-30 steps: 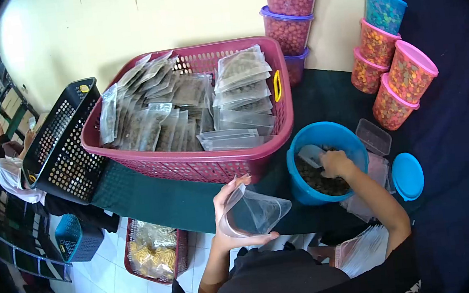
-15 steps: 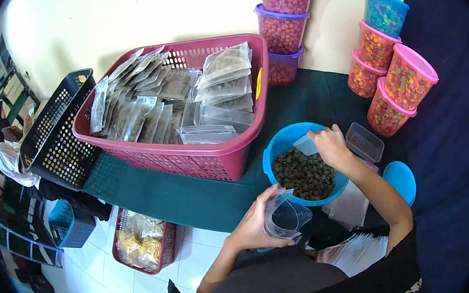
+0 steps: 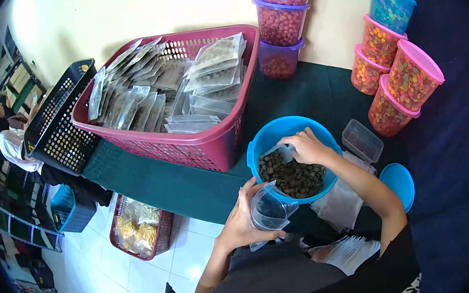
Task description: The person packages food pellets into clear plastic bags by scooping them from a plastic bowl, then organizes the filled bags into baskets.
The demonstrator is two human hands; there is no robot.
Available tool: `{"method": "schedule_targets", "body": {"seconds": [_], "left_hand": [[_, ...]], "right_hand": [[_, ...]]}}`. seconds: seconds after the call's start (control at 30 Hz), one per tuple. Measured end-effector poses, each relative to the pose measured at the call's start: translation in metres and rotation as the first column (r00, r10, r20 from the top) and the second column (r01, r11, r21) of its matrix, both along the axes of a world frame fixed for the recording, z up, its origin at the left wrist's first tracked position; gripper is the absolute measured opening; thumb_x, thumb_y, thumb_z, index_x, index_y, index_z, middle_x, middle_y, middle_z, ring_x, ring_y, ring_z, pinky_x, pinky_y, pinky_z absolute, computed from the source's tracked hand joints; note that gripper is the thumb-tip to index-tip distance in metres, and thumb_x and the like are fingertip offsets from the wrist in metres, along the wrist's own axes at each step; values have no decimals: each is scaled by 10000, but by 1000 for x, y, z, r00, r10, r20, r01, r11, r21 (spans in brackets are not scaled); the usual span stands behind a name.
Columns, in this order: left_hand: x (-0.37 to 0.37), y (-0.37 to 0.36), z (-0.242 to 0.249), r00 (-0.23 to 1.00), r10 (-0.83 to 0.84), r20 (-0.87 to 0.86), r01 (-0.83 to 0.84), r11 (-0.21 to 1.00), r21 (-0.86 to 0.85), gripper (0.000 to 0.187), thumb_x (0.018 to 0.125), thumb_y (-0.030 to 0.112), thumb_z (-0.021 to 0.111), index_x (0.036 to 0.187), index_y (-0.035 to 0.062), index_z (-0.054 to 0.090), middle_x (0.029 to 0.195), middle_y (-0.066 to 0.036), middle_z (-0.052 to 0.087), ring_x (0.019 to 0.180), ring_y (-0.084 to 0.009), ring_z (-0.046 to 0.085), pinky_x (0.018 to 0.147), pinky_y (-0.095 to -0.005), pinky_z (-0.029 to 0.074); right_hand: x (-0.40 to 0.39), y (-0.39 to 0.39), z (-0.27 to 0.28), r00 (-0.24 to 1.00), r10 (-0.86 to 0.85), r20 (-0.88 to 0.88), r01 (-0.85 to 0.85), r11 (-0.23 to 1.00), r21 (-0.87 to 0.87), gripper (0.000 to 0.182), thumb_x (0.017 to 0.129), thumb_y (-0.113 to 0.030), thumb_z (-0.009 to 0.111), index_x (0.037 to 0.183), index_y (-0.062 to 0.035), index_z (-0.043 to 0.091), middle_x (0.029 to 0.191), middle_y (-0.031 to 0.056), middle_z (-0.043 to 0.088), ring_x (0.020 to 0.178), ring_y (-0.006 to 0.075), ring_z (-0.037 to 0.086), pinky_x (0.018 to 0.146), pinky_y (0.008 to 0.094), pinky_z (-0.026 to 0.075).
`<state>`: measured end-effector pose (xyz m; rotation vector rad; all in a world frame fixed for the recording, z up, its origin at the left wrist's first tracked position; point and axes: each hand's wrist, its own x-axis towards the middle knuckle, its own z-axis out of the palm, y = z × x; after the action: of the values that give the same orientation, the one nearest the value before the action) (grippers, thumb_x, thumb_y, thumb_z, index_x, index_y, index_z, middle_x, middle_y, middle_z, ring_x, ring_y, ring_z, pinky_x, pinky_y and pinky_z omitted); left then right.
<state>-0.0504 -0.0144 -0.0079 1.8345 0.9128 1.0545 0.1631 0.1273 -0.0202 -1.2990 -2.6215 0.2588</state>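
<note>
My left hand (image 3: pixel 241 220) is wrapped round a clear plastic bag (image 3: pixel 270 210), whose mouth gapes toward the blue tub (image 3: pixel 252 159). Inside the tub lies a heap of small dark brown pieces (image 3: pixel 295 180). Over the heap, my right hand (image 3: pixel 308 148) is closed on a translucent scoop (image 3: pixel 283 151), its lower end down among the pieces. Flat clear bags (image 3: pixel 340 201) lie beside the tub under my right forearm. A fanned stack of more bags (image 3: pixel 348 252) rests close to my body.
A maroon basket (image 3: pixel 183 143) of filled packets (image 3: pixel 214 60) stands left of the tub. To the right are a clear plastic box (image 3: pixel 362 140), a blue lid (image 3: pixel 397 185) and stacked tubs (image 3: pixel 412 70). On the floor sits a smaller crate (image 3: pixel 140 228). Another person (image 3: pixel 14 147) is at far left.
My right hand has moved left and slightly down, bringing the scoop lower into the brown pieces. The view has shifted slightly; my left hand still holds the plastic bag beside the tub.
</note>
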Motion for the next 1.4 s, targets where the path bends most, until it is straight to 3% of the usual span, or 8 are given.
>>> {"method": "schedule_targets", "body": {"seconds": [0.23,0.3,0.47,0.63,0.67,0.77,0.97,1.4], "left_hand": [[2,-3,3,999,27,-44,-28,999,-16,1092,431,251,797,1224,-10,93,1158,-210,387,1078,-312,400,920,-373,314],[2,-3,3,997,41,-72,-44,998,-39,1093,430,254,797,1225,-8,94,1158,-202,390,1082,-309,396,923,-373,311],[0,-1,4,999,22,-46,-24,999,-38,1090,429,267,793,1225,-14,104,1151,-201,396,1090,-318,383,929,-379,295],[-8,1,1,997,-43,-68,38,997,-63,1087,460,360,754,1245,4,90,1171,-190,386,1112,-332,359,981,-487,91],[-10,2,2,998,-22,-67,18,998,-65,1087,460,360,754,1245,4,90,1171,-190,386,1112,-332,359,981,-487,91],[-15,4,4,993,-33,-109,30,999,-33,1074,465,355,748,1248,17,96,1180,-195,376,1119,-338,347,971,-516,88],[-28,7,9,974,-164,-156,166,986,0,1061,472,341,734,1255,46,82,1201,-200,350,1140,-327,321,954,-556,67],[-65,29,11,985,-173,27,172,985,17,1064,463,271,769,1249,15,99,1183,-194,326,1120,-309,327,954,-374,238]], "right_hand": [[6,-17,13,999,18,-45,-25,986,-163,359,642,-69,592,984,-167,547,798,91,593,808,276,508,715,381,305],[14,-16,12,984,9,-178,-79,916,-393,347,650,-79,600,984,-155,547,812,98,594,833,278,505,735,392,309],[23,-32,12,951,83,-296,-195,907,-373,338,653,-95,607,983,-105,537,820,119,601,741,240,587,684,333,427],[30,-27,-2,916,-29,-401,-277,677,-682,301,732,-126,563,1018,-59,497,778,95,603,754,160,574,655,281,432],[31,-26,4,967,-69,-246,-148,635,-758,247,758,-142,530,979,-35,507,735,92,592,699,150,563,615,271,427],[22,-26,13,985,-155,-76,44,650,-759,183,777,-165,520,893,-23,514,680,66,564,629,124,535,574,260,419],[27,-17,6,930,-298,-213,64,705,-706,144,751,-130,505,836,-16,524,619,44,525,547,110,504,496,245,390],[25,-20,25,843,-381,-380,65,774,-630,108,777,-115,431,756,-46,511,598,-9,455,530,71,461,482,209,364]]}}
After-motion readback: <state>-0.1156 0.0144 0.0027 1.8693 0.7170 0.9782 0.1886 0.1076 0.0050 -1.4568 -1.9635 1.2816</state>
